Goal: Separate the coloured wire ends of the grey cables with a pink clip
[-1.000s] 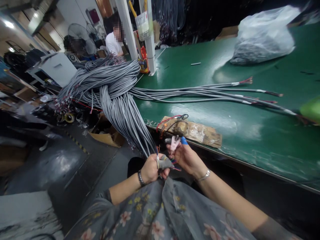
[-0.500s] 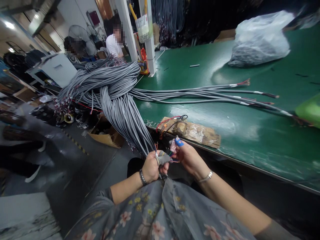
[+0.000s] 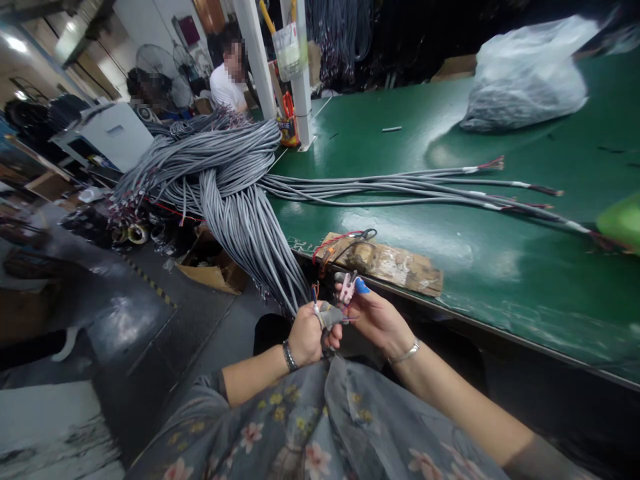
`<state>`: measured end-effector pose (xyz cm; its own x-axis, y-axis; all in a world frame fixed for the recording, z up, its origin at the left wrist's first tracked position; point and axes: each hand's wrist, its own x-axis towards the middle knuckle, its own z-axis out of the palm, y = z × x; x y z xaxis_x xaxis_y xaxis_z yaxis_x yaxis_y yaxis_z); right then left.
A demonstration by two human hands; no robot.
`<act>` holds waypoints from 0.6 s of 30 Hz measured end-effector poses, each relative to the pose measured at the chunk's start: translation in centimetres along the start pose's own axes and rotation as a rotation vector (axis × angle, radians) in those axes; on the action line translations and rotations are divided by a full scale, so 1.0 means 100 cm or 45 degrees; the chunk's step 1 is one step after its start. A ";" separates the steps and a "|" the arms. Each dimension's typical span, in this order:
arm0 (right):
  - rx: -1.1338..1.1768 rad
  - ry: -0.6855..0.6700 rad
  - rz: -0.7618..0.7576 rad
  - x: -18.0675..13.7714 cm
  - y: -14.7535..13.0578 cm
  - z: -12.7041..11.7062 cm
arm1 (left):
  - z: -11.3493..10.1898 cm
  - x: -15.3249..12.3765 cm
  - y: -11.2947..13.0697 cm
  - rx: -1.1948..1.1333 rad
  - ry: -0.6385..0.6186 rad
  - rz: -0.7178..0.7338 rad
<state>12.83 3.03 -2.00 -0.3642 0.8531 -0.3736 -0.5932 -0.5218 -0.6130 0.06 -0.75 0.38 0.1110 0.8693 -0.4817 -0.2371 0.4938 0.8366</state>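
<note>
My left hand [image 3: 309, 331], with grey wrapping on its thumb, is closed around the end of a grey cable, whose thin coloured wires [image 3: 349, 319] stick out toward the right. Just beside it, my right hand [image 3: 380, 319] pinches a small pink clip-like tool [image 3: 347, 289] between its blue-covered thumb and its fingers. The tool's exact kind is too small to make out. Behind my left hand hangs a thick bundle of grey cables [image 3: 255, 233], draped over the edge of the green table [image 3: 420, 233].
A worn wooden block [image 3: 400, 268] with red and black leads lies at the table edge. Several cables [image 3: 400, 180] stretch across the table toward a green object [image 3: 620, 223]. Farther back are a filled plastic bag [image 3: 525, 80], a white post [image 3: 300, 100] and a seated person [image 3: 227, 87].
My right hand has turned slightly, so the pink tool shows more fully, above the wires. My left hand has shifted a little to the right, still gripping the cable.
</note>
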 end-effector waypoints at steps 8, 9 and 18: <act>0.011 -0.021 0.003 -0.003 -0.001 0.002 | -0.003 -0.005 -0.001 -0.026 0.005 0.000; 0.002 -0.025 0.005 -0.003 -0.002 0.003 | -0.004 -0.006 -0.001 -0.025 0.006 0.008; -0.142 0.115 -0.226 -0.005 0.002 0.005 | 0.000 -0.005 0.000 -0.116 0.050 0.085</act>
<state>12.59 2.49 -1.55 -0.1924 0.9307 -0.3111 -0.5572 -0.3646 -0.7460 0.01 -1.19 0.62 0.0547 0.8977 -0.4373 -0.3299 0.4296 0.8406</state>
